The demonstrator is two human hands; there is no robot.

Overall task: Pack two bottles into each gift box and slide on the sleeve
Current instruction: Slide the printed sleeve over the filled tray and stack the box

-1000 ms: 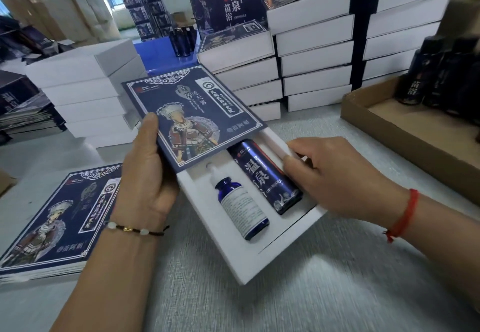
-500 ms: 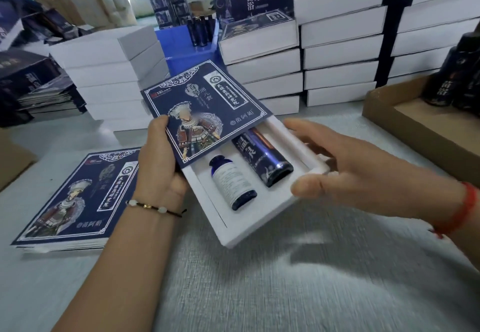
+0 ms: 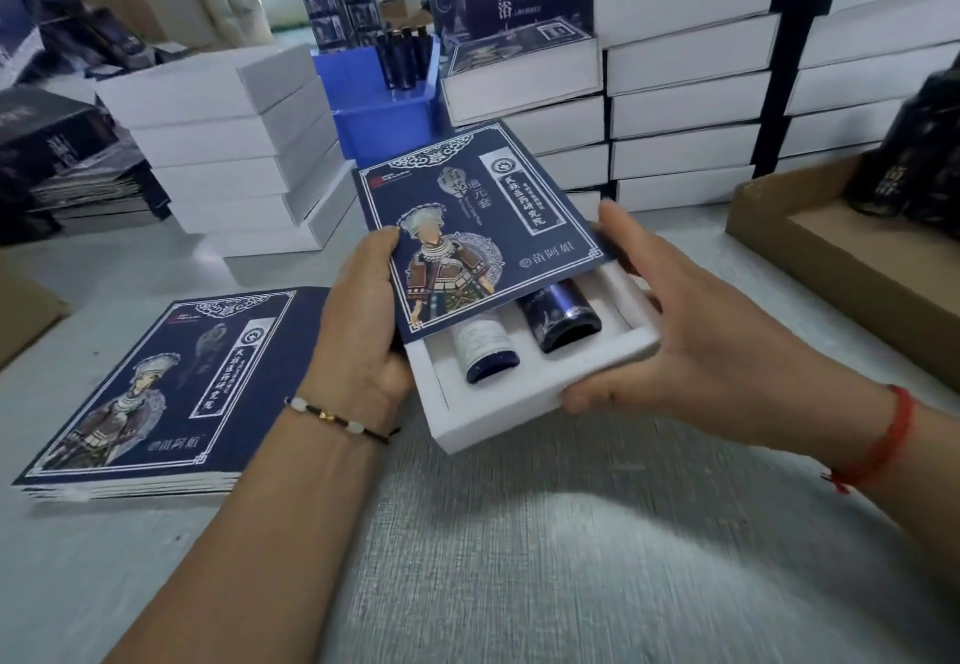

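A white gift box [image 3: 524, 395] is held above the table, its far part covered by a dark blue printed sleeve [image 3: 475, 226]. Two bottles lie in its foam tray: a white-labelled bottle [image 3: 485, 351] on the left and a dark blue bottle [image 3: 563, 320] on the right, only their near ends showing. My left hand [image 3: 363, 320] grips the sleeve's left edge. My right hand [image 3: 691, 330] holds the box at its right side and near corner, thumb against the front wall.
A stack of flat blue sleeves [image 3: 156, 393] lies on the table at the left. Stacks of white boxes [image 3: 675, 107] stand behind, more [image 3: 223, 143] at the back left. A cardboard tray [image 3: 841, 268] with dark bottles [image 3: 914, 164] sits at the right. A blue crate [image 3: 379, 112] holds bottles.
The sleeve has slid further over the box, hiding more of both bottles. My right hand moved from the bottles to the box's right side and front corner, and the box is lifted.
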